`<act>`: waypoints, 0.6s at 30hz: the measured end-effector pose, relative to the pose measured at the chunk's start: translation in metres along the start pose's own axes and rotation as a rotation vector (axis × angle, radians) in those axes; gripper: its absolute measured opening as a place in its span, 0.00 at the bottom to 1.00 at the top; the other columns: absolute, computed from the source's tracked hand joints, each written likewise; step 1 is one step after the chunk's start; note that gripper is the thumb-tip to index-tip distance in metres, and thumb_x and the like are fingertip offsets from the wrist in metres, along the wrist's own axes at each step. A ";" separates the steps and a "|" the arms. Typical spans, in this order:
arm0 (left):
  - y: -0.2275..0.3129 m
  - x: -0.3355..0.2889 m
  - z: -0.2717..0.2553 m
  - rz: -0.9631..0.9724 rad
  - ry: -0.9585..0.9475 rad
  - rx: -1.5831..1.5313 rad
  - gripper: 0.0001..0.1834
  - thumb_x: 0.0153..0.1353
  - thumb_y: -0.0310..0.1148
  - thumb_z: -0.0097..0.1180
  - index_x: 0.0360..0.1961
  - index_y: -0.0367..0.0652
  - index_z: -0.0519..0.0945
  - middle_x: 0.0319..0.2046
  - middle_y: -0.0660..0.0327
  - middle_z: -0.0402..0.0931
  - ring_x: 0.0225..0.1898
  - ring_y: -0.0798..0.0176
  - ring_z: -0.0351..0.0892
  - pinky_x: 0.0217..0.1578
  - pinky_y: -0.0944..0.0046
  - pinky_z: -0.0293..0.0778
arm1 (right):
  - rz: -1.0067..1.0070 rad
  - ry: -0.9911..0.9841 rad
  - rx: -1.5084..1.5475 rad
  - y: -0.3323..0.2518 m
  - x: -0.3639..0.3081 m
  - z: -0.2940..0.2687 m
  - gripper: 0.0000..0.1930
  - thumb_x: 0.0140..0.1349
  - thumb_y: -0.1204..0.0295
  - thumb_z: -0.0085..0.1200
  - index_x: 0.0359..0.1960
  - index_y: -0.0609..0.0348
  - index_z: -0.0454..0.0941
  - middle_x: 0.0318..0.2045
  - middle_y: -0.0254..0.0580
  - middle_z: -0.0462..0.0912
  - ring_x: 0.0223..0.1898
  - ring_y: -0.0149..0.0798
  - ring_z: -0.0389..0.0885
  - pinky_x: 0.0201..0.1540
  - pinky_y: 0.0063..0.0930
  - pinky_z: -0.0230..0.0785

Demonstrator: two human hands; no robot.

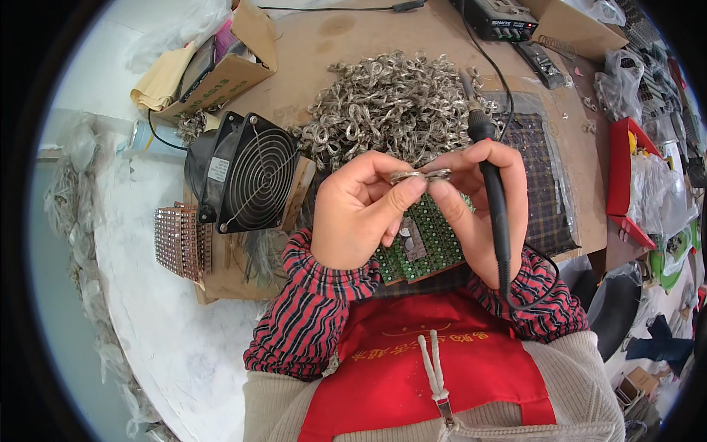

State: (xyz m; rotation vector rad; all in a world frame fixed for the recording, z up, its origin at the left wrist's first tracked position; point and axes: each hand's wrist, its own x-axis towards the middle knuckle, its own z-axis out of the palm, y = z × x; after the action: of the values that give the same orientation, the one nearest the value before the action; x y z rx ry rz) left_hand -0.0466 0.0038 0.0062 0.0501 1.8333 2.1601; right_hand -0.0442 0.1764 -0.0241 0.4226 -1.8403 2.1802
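Observation:
My left hand [357, 214] and my right hand [482, 206] meet in the middle, fingertips pinching a small silvery looped wire bundle [440, 174] between them. Across my right hand lies a black soldering iron [495, 206], tucked by the thumb and forefinger, its metal tip pointing up and away. Just below my fingers, green circuit boards [434, 250] packed with small parts lie on a plaid cloth [541, 177]. Beyond my hands spreads a large heap of similar looped wire bundles [383, 103]. My fingers cover part of the held bundle.
A black fan [254, 173] with a wire guard stands left of my hands. Reddish-brown boards [183, 239] sit beyond it. At the back are a cardboard box [236, 74] and a black soldering station [497, 18]. A red box [626, 177] with plastic bags is at right.

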 end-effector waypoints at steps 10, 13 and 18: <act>-0.002 -0.018 0.008 0.165 0.115 0.059 0.04 0.66 0.15 0.57 0.37 0.30 0.74 0.46 0.53 0.79 0.33 0.70 0.81 0.33 0.70 0.83 | -0.354 -0.167 -0.535 -0.016 0.001 -0.013 0.19 0.51 0.85 0.70 0.43 0.59 0.77 0.34 0.41 0.86 0.32 0.45 0.85 0.34 0.33 0.76; -0.007 -0.021 0.010 0.214 0.120 0.258 0.06 0.64 0.17 0.61 0.41 0.34 0.81 0.42 0.58 0.81 0.30 0.73 0.81 0.31 0.72 0.80 | -0.312 -0.161 -0.501 -0.011 -0.003 -0.014 0.19 0.51 0.85 0.69 0.43 0.59 0.77 0.33 0.42 0.84 0.30 0.48 0.82 0.32 0.34 0.75; -0.011 -0.025 0.003 0.204 0.065 0.331 0.04 0.65 0.22 0.64 0.40 0.33 0.83 0.37 0.61 0.76 0.28 0.73 0.81 0.26 0.73 0.78 | -0.242 -0.032 -0.433 -0.003 -0.014 -0.014 0.14 0.59 0.86 0.64 0.44 0.59 0.77 0.33 0.41 0.83 0.31 0.41 0.81 0.37 0.31 0.74</act>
State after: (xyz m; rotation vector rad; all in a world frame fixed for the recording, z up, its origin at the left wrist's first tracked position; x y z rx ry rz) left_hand -0.0194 0.0019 0.0007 0.2525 2.2959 1.9775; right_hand -0.0308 0.1908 -0.0288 0.5512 -2.0818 1.5728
